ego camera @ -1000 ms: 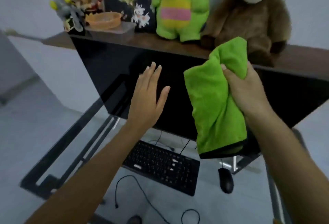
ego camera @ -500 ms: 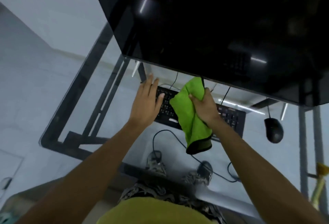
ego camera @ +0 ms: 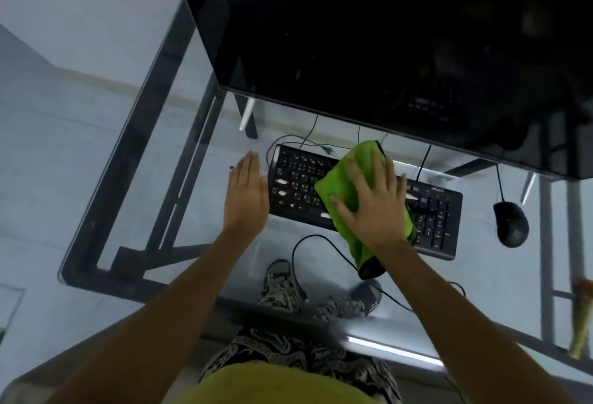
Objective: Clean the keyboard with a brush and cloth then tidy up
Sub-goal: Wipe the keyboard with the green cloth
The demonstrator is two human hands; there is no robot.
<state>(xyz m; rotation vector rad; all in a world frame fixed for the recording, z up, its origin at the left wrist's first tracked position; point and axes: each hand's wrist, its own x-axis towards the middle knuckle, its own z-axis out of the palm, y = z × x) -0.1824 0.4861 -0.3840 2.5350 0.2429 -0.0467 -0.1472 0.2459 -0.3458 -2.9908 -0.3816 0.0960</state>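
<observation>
I think I am at the wiping step. My right hand (ego camera: 373, 207) lies flat with its fingers spread and pushes the green cloth (ego camera: 359, 175) down on the middle of the keyboard (ego camera: 436, 214). My left hand (ego camera: 245, 198) is flat too, fingers straight and together, holding nothing. It sits at the left end of the keyboard, touching or almost touching it; I cannot tell which.

Next I would slide the cloth along the keys, out to both ends, while my left hand keeps the keyboard from sliding. I see no brush anywhere.

The keyboard lies on a glass desk (ego camera: 160, 178). I can see through it to my shoes (ego camera: 282, 288) and the pale floor (ego camera: 64, 146) below. A mouse (ego camera: 511, 224) sits well off to the right of my right hand. A big dark screen (ego camera: 385, 34) hangs just past both hands. A black wire (ego camera: 321, 243) loops under my right wrist.
</observation>
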